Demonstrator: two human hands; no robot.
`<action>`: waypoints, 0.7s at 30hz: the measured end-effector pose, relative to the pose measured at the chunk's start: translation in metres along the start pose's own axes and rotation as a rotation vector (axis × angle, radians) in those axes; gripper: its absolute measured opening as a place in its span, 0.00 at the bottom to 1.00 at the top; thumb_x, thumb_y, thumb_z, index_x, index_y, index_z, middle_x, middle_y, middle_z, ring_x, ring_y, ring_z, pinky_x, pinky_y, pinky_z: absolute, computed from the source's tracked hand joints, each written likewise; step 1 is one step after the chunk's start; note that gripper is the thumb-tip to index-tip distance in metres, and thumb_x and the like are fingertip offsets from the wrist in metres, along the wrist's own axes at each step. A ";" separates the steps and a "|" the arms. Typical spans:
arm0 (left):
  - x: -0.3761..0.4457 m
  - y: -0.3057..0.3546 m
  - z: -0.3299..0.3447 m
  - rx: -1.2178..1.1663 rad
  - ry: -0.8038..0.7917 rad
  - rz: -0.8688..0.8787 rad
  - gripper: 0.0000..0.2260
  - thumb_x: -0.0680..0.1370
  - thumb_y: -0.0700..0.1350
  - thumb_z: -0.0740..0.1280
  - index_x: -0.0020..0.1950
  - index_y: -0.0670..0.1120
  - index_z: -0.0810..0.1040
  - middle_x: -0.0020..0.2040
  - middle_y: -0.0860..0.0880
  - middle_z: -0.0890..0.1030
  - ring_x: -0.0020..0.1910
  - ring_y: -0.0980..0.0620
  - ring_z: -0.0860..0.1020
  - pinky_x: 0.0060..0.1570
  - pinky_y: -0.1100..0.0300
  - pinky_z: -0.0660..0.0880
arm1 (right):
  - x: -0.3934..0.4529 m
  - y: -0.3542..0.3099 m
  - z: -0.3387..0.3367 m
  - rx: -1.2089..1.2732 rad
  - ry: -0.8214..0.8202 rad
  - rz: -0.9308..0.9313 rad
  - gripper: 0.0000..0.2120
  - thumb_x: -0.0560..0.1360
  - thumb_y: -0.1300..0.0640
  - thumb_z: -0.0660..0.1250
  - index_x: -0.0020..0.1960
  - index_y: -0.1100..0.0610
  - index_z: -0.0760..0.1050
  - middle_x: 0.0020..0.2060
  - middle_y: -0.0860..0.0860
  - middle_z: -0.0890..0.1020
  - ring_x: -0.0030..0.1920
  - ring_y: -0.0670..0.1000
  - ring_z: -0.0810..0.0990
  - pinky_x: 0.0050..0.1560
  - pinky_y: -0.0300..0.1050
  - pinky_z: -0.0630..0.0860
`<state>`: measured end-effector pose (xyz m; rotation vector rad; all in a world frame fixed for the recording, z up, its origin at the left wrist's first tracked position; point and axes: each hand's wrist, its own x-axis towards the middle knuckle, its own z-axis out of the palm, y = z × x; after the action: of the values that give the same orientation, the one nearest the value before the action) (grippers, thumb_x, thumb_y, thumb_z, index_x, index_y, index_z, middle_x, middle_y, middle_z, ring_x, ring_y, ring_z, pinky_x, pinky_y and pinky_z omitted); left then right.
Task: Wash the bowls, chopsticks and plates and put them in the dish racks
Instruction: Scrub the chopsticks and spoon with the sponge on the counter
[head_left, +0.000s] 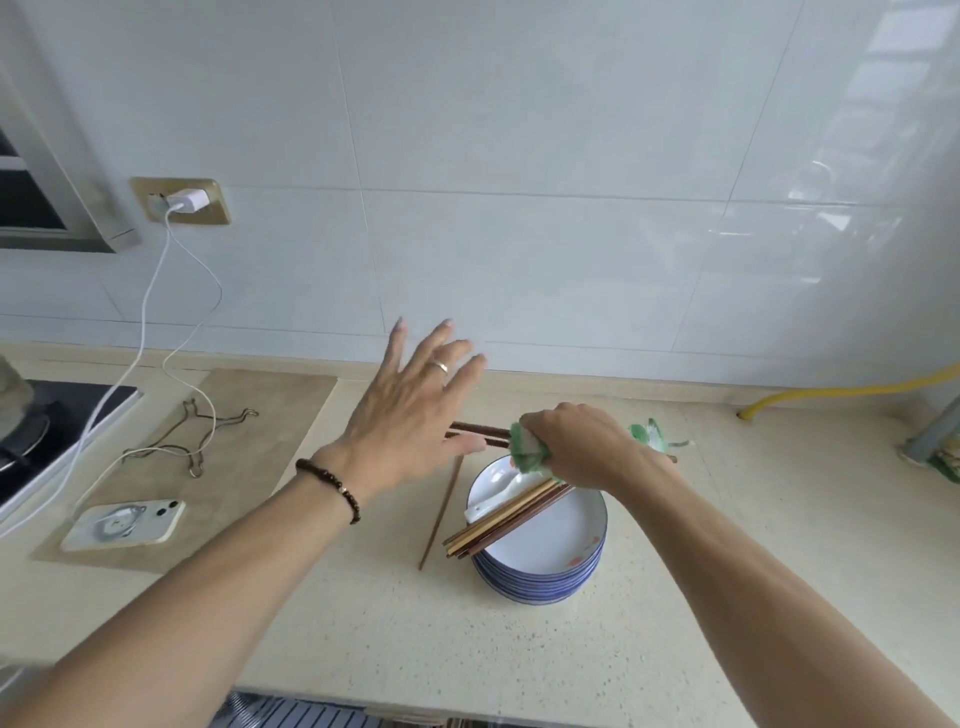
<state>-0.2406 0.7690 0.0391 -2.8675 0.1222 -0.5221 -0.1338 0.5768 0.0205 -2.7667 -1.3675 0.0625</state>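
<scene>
While the left hand hovers with fingers spread at frame centre, the right hand clutches a green cloth around chopsticks. They rest across stacked plates at lower centre-right.

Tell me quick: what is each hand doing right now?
Left hand: open, fingers spread above the counter, holding nothing.
Right hand: closed, gripping the green cloth over the stack of plates.

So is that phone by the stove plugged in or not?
Plugged in, it seems: a white cable runs from the wall charger down to the phone lying on the counter.
</scene>
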 end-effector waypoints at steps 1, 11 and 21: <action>0.004 0.003 -0.002 0.053 -0.168 0.074 0.30 0.76 0.65 0.64 0.69 0.44 0.73 0.65 0.43 0.77 0.70 0.42 0.71 0.74 0.37 0.60 | 0.001 -0.004 -0.001 -0.049 0.043 -0.025 0.09 0.75 0.65 0.62 0.51 0.54 0.72 0.38 0.50 0.75 0.39 0.57 0.74 0.38 0.47 0.68; -0.006 0.002 0.007 -0.044 -0.313 0.085 0.18 0.86 0.53 0.51 0.52 0.42 0.72 0.34 0.48 0.74 0.29 0.47 0.69 0.32 0.55 0.66 | -0.021 0.036 -0.002 -0.040 0.133 -0.108 0.07 0.79 0.62 0.65 0.57 0.57 0.75 0.48 0.52 0.83 0.49 0.58 0.81 0.49 0.52 0.73; -0.014 -0.004 0.016 -0.008 -0.289 0.036 0.17 0.86 0.55 0.49 0.54 0.45 0.71 0.38 0.50 0.74 0.32 0.47 0.71 0.34 0.55 0.67 | -0.021 0.040 0.004 -0.059 0.087 -0.087 0.09 0.80 0.61 0.63 0.60 0.57 0.73 0.50 0.52 0.83 0.47 0.56 0.81 0.41 0.43 0.65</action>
<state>-0.2483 0.7774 0.0209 -2.9050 0.1264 -0.0966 -0.1153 0.5364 0.0138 -2.7170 -1.4886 -0.1031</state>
